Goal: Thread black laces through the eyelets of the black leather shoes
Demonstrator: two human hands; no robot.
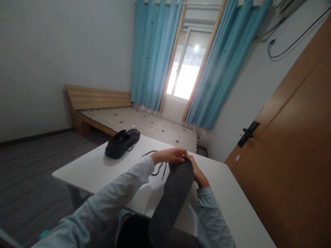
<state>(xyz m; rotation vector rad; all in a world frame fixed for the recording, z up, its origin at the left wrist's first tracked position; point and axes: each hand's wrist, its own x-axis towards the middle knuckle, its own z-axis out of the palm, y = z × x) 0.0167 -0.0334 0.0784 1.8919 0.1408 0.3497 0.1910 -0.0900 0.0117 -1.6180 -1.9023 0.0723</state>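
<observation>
A dark shoe (174, 198) stands tilted over the near side of the white table, its long grey sole turned toward me. At its far end, the fingers of my left hand (174, 155) are pinched together on the edge. My right hand (198, 172) wraps the same end from the right side, its fingers partly hidden behind the sole. Loose black laces (159, 168) trail on the tabletop below my left wrist. Farther left rests a second black shoe (122, 143), upright, with a small white tag at its opening.
The white table (90, 168) spans the space before me. Behind it is a low wooden bed (100, 98) with a patterned mattress. Blue curtains (155, 51) frame a window (190, 63). A brown door (292, 144) with a black handle stands to the right.
</observation>
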